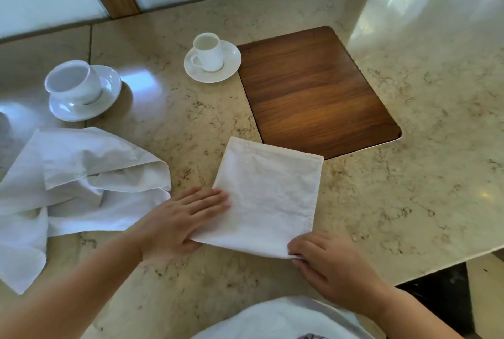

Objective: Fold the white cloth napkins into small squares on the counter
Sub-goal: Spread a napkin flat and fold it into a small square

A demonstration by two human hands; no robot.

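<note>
A white napkin point(268, 196) folded into a square lies flat on the marble counter point(409, 175), its far corner at the wooden inset. My left hand point(182, 218) rests flat with straight fingers on the napkin's left edge. The near right corner is pinched by the fingers of my right hand point(324, 262). A crumpled pile of unfolded white napkins point(68, 188) lies to the left, apart from the square.
A dark wooden inset panel point(313, 93) sits in the counter behind the napkin. Two white cups on saucers stand at the back, one at centre point(208, 55) and one at left point(79, 87). The counter's edge drops off at the right point(441, 270).
</note>
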